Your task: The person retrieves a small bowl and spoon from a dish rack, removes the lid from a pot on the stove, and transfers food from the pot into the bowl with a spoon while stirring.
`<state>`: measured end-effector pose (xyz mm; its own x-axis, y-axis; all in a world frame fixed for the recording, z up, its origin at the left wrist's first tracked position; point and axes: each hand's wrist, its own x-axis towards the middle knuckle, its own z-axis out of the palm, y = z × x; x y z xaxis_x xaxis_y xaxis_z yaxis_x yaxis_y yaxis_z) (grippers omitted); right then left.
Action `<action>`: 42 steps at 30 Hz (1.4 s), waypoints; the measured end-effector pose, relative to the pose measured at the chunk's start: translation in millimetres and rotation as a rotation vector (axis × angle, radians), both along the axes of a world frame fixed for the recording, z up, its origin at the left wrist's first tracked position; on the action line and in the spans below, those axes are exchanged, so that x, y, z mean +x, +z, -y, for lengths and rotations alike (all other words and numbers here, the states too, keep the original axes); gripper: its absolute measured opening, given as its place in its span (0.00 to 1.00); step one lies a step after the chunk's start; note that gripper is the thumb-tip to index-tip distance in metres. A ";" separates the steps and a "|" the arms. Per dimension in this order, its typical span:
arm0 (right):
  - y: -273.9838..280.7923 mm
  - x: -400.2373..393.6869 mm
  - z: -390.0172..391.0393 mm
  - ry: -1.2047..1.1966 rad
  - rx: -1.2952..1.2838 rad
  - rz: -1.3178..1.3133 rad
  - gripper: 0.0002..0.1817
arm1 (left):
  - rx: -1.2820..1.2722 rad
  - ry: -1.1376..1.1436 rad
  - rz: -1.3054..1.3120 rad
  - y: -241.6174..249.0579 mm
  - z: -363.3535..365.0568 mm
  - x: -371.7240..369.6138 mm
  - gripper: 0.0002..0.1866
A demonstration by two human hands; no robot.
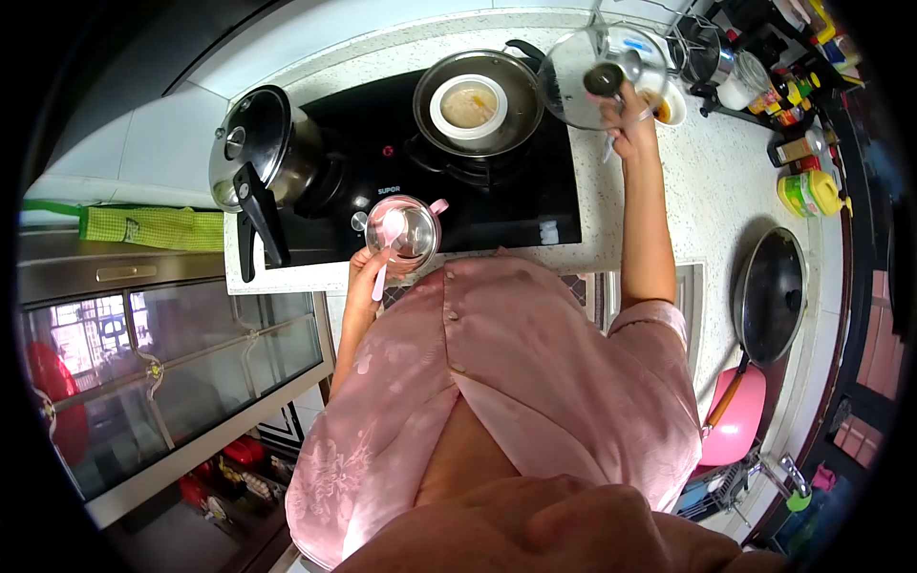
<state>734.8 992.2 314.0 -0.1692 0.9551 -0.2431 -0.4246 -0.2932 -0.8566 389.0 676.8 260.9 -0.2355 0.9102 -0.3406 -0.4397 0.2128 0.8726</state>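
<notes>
My left hand (363, 277) is closed on a pink-rimmed cup (420, 235) with a side handle, at the front edge of the cooktop. A pale pink spoon (393, 229) leans in the cup, its handle running down past my fingers. At the back right, my right hand (631, 126) is closed at the dark knob of a clear glass lid (570, 86), which is to the right of the pan. On the cooktop stands a steel pan (523, 119) with a long dark handle. Inside it sits a white bowl (437, 102) of pale food with a brownish patch.
A pressure cooker (272, 143) stands left on the black cooktop (363, 124). Beside my right hand is a white bowl (676, 105) of dark liquid. Bottles and jars (764, 86) line the right back, with a yellow jug (810, 194) and a frying pan (772, 296) nearer.
</notes>
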 end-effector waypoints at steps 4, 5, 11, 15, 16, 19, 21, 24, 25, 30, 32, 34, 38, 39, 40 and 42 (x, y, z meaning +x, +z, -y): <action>-47.2 40.3 47.8 -0.180 -0.105 -0.112 0.23 | -0.038 0.005 0.022 -10.1 -0.7 -4.2 0.07; -56.5 44.0 60.1 -0.237 -0.149 -0.104 0.23 | -0.055 0.003 0.026 -11.1 -1.2 -4.8 0.08; -121.7 48.5 84.9 -0.410 -0.344 -0.313 0.18 | -0.032 -0.081 0.010 -2.0 -13.4 -1.7 0.10; -142.8 48.4 71.7 -0.470 -0.373 -0.327 0.17 | -0.008 -0.106 -0.006 -1.1 -17.6 -3.9 0.09; -147.2 48.3 69.2 -0.471 -0.372 -0.327 0.17 | 0.003 -0.116 0.006 -3.1 -18.0 -5.6 0.09; -148.1 49.7 65.2 -0.478 -0.343 -0.339 0.16 | -0.035 -0.079 0.003 3.9 -18.2 -1.4 0.08; -145.9 48.1 63.8 -0.469 -0.378 -0.238 0.17 | -0.031 -0.085 0.016 -2.7 -18.1 -4.7 0.08; -139.2 52.0 71.9 -0.558 -0.379 -0.165 0.22 | -0.024 -0.087 0.031 -6.6 -15.5 -7.3 0.08; -135.8 56.1 76.9 -0.570 -0.411 -0.205 0.25 | -0.017 -0.078 0.034 -7.1 -15.4 -7.3 0.08; -124.8 77.3 103.4 -0.659 -0.329 -0.008 0.41 | -0.051 -0.044 0.051 -15.8 -12.1 -8.8 0.08; -101.4 75.1 111.1 -0.743 -0.364 -0.045 0.42 | -0.042 -0.046 0.050 -21.6 -12.3 -10.0 0.08; -81.5 72.7 115.5 -0.893 -0.397 -0.067 0.43 | -0.027 -0.052 0.045 -20.4 -15.4 -7.4 0.08; -91.5 91.8 111.0 -0.847 -0.385 0.237 0.34 | -0.037 -0.041 0.029 -19.2 -19.8 -3.9 0.08; -100.8 94.4 108.4 -0.847 -0.386 0.238 0.34 | -0.028 -0.045 0.032 -20.0 -20.0 -3.9 0.08; -113.2 95.9 104.3 -0.821 -0.371 0.214 0.31 | -0.029 -0.045 0.032 -19.4 -20.7 -3.1 0.08; -127.0 96.4 98.9 -0.830 -0.400 0.214 0.22 | -0.051 -0.044 0.003 -17.7 -23.0 -0.6 0.08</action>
<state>831.2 893.3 186.9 0.6133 0.5892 -0.5260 -0.4749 -0.2570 -0.8417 388.4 699.7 243.2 -0.1947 0.9011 -0.3873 -0.4317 0.2759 0.8588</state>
